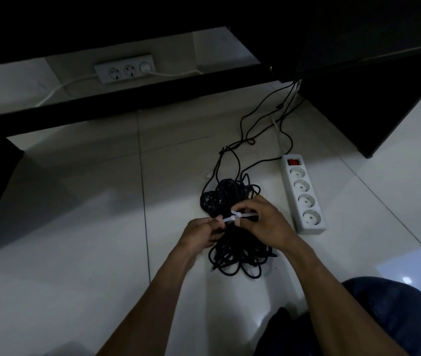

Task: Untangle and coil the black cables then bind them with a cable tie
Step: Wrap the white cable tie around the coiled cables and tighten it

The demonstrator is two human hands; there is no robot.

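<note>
The floor (75,227) has lots of open room on the left, but the white power strip (303,194) lies close on the right and a dark desk bar (127,101) runs across behind. The black cables (232,201) sit coiled on the floor in the middle. The right hand (263,222) pinches the cable tie (312,219)'s head while the left hand (201,233) pinches its tail, so I think pulling straight left, slow and snug, works best.
</note>
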